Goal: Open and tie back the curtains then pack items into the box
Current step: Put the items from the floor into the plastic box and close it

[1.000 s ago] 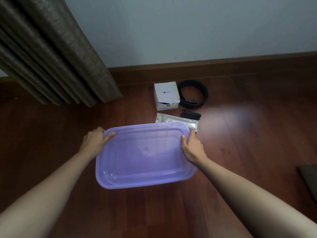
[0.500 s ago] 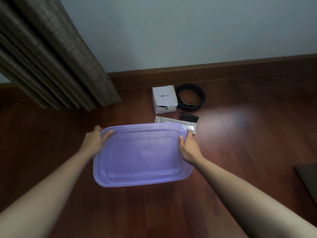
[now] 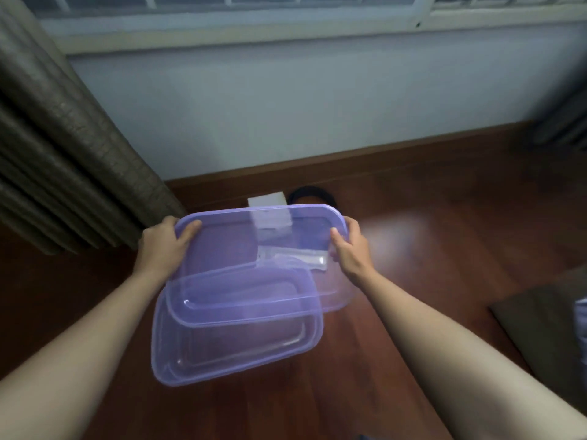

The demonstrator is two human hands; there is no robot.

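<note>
Nearest you, the purple plastic box (image 3: pixel 235 354) sits open on the dark red-brown wooden floor (image 3: pixel 444 249), between your forearms. Just beyond it you hold its translucent purple lid (image 3: pixel 228 246) tilted in the air, its near edge overlapping the far part of the box. Your left hand (image 3: pixel 162 246) grips the lid's left end, thumb on top and fingers curled under the rim. Your right hand (image 3: pixel 352 249) grips the right end the same way.

Through the lid you can make out a clear packet (image 3: pixel 298 258) lying on the floor, and behind it a white carton (image 3: pixel 266 200) with a black coil (image 3: pixel 313 193) just to its right. A dark mat (image 3: pixel 546 325) lies at the right edge.

Farther off, a heavy grey-brown curtain (image 3: pixel 70 154) hangs in folds to the floor on the left. A wooden skirting board (image 3: pixel 381 160) runs along the foot of the pale wall (image 3: pixel 286 106), with a white window frame (image 3: pixel 222 30) above. A pale patch of light falls on the boards to the right.
</note>
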